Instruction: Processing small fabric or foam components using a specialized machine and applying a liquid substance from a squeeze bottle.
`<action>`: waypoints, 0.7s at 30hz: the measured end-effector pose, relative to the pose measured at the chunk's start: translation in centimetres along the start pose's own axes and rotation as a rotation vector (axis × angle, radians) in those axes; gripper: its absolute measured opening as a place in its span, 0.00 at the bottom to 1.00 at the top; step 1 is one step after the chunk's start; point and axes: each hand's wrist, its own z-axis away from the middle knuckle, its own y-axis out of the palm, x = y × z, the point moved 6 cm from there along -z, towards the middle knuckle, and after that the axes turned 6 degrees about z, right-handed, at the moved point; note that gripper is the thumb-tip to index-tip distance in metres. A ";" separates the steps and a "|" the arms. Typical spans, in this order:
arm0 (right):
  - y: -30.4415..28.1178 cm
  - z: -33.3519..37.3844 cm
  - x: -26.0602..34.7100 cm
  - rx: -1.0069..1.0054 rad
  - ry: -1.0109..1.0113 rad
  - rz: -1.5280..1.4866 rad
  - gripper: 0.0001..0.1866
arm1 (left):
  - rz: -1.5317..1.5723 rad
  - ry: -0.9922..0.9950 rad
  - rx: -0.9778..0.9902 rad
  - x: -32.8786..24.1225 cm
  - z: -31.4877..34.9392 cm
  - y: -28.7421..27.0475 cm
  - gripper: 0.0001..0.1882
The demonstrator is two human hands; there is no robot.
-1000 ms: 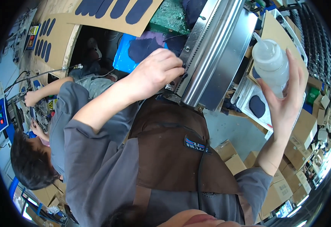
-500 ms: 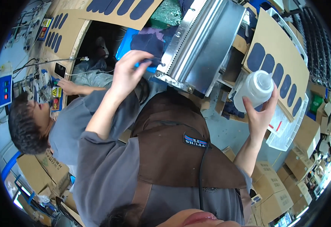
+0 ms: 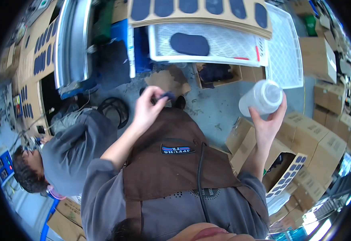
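A translucent white squeeze-type plastic bottle (image 3: 248, 99) is gripped in my right hand (image 3: 268, 124), its fingers wrapped around the near side. My left hand (image 3: 146, 107) pinches a small dark scrap (image 3: 168, 95) above the floor, in front of my brown apron (image 3: 163, 168). The scrap's exact kind does not show. Ahead of both hands, one dark oval pad (image 3: 189, 44) lies in a white plastic tray (image 3: 159, 52). Beyond it, a stack of cardboard sheets (image 3: 199, 23) carries a row of similar dark pads.
A metal roller machine (image 3: 72, 44) stands on the left. Near it, a co-worker in grey (image 3: 77, 148) sits at a bench. An open box (image 3: 239, 74) with dark scraps is under the tray. Cardboard boxes (image 3: 304, 132) are piled on the right.
My view and body have turned right: the roller machine has shifted from front to left, and the tray is now ahead. Both hands still hold the same things.
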 end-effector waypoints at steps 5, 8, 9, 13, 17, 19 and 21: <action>-4.6 4.5 -8.7 -0.047 0.150 0.172 0.50 | 0.219 -0.201 0.143 8.0 -6.3 16.9 0.06; -4.7 7.1 -12.3 -0.045 0.283 0.199 0.49 | -0.075 -0.174 0.256 8.7 -10.2 24.7 0.07; -4.5 7.8 -13.2 -0.032 0.328 0.205 0.49 | -0.109 -0.159 0.301 8.6 -11.6 27.1 0.11; -1.9 9.9 -17.0 0.040 0.378 0.144 0.47 | -0.304 -0.144 0.284 12.0 -15.8 34.4 0.30; 2.2 9.9 -17.9 0.153 0.317 0.148 0.46 | -0.280 -0.153 0.357 10.6 -14.9 31.9 0.34; 4.8 9.0 -17.6 0.228 0.237 0.157 0.46 | -0.462 -0.089 0.327 15.3 -13.7 31.0 0.38; 7.4 8.1 -17.2 0.305 0.174 0.197 0.45 | -0.562 -0.042 0.291 17.0 -12.4 28.1 0.41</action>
